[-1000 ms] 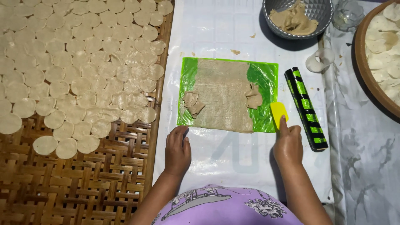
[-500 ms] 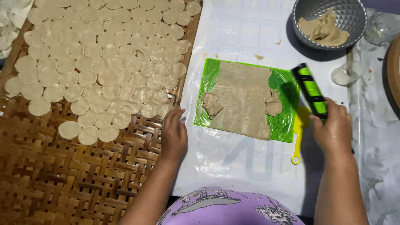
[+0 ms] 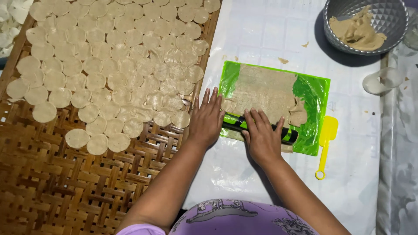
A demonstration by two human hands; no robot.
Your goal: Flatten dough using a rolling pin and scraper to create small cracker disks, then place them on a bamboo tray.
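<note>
My left hand point(image 3: 207, 116) and right hand point(image 3: 262, 135) press flat on the black-and-green roller point(image 3: 287, 133), lying across the near end of the dough sheet point(image 3: 265, 89) on its green plastic point(image 3: 312, 93). A yellow scraper point(image 3: 325, 140) lies just beside it toward the bench's right edge. Dough rounds point(image 3: 109, 65) cover the woven tray point(image 3: 65, 182) at the left; a grey bowl point(image 3: 383, 17) of dough sits at the far right corner.

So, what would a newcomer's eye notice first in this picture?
Probably the bright green mat at centre, covered by a flattened dough sheet, where the left hand and right hand press a black-and-green rolling pin. To the left, many pale dough rounds cover a woven bamboo tray.
</note>
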